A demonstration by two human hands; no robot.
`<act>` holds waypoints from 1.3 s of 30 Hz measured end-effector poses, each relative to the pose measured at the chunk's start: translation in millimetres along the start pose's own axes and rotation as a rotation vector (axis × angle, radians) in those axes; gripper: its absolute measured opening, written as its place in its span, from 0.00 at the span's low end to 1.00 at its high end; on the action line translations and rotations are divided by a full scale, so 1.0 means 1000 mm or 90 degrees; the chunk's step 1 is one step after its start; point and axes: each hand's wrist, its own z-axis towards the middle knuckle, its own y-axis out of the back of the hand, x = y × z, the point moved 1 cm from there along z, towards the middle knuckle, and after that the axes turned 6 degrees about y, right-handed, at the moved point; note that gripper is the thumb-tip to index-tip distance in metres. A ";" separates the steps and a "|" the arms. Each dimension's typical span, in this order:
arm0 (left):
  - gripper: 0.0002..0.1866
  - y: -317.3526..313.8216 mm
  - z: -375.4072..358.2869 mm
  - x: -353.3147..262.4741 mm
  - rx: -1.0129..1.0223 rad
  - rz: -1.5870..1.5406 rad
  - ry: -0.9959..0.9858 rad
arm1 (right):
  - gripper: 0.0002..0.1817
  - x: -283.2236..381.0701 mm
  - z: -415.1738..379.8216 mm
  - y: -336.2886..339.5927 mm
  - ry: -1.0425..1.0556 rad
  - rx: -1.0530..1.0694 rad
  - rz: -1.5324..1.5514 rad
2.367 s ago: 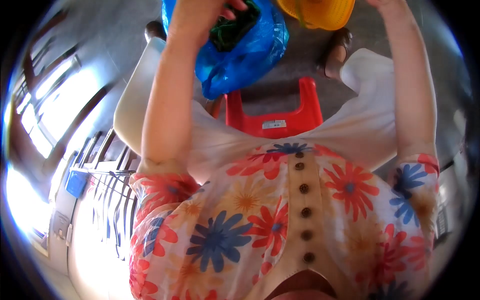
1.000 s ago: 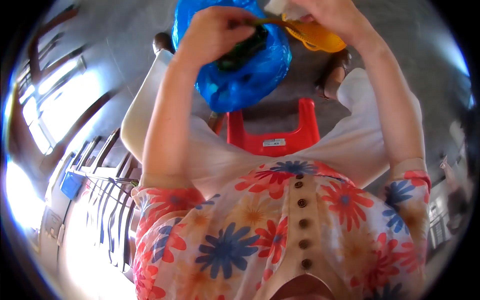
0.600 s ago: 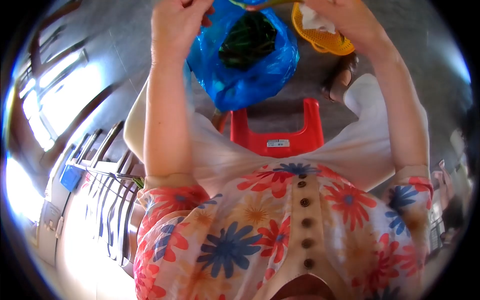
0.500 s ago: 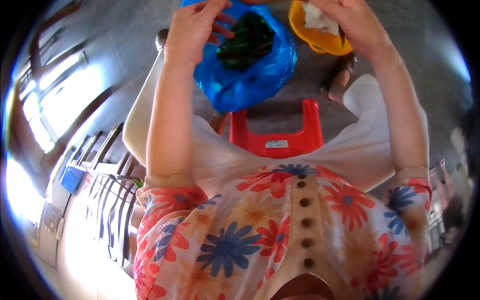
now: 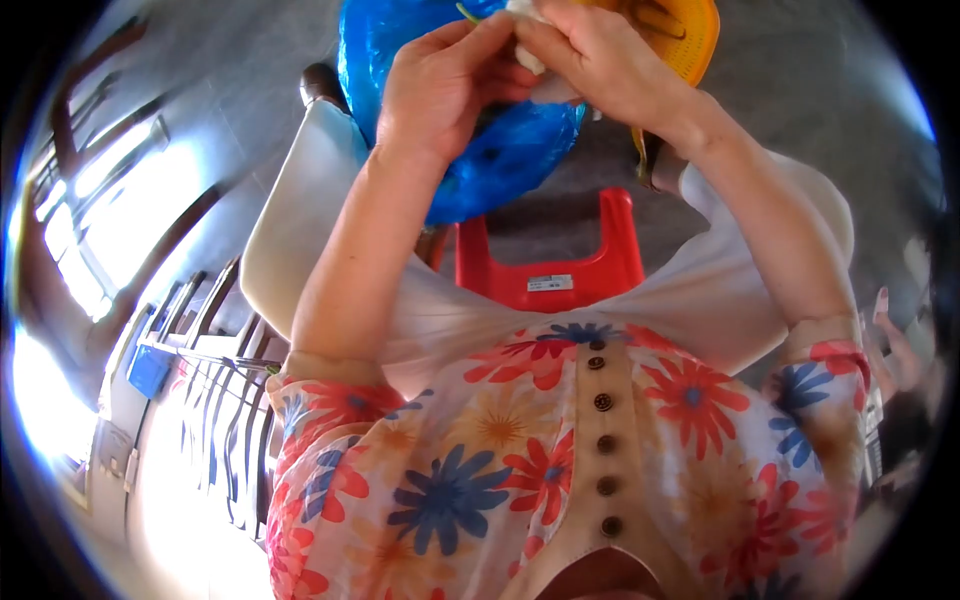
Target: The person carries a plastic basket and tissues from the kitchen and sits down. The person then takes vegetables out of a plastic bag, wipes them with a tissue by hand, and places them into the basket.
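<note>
My left hand (image 5: 430, 95) and my right hand (image 5: 620, 75) meet at the top of the view, over a blue plastic bag (image 5: 500, 178). Between the thumb and fingers of my left hand is a thin green stem (image 5: 467, 12), mostly hidden. A crumpled white cloth (image 5: 528, 58) is gripped in my right hand and sticks out beside my left fingertips. Both hands are closed. The hands cover most of the bag's opening. Partly behind my right hand is a yellow perforated basket (image 5: 706, 45) with thin dark stalks in it.
A red plastic stool (image 5: 622, 240) stands between my knees, below the bag. My shoe (image 5: 322, 84) is on the grey floor at the left. Dark chair frames and a blue object (image 5: 149, 370) are at the left edge. Another person's bare leg (image 5: 898, 345) shows at the right.
My hands have come together over the bag, the right hand moving left with the white cloth. The dark green leaves seen in the bag are now mostly covered. The basket appears higher in view.
</note>
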 end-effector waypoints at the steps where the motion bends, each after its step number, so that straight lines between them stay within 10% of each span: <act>1: 0.13 0.002 0.000 0.000 -0.008 0.014 -0.013 | 0.14 -0.001 -0.001 -0.001 -0.001 0.013 0.038; 15: 0.11 0.000 -0.011 -0.044 -0.244 0.072 -0.028 | 0.15 -0.009 -0.018 0.022 -0.048 0.089 -0.209; 19: 0.10 0.018 -0.006 -0.055 -0.439 0.563 -0.418 | 0.17 -0.015 -0.019 0.026 0.075 0.052 -0.317; 25: 0.12 -0.017 -0.011 -0.017 0.000 0.918 -0.232 | 0.12 -0.020 -0.017 0.008 0.094 0.166 -0.367; 39: 0.15 0.016 -0.016 -0.049 -0.132 0.704 -0.020 | 0.18 -0.027 -0.012 0.051 0.007 0.108 -0.416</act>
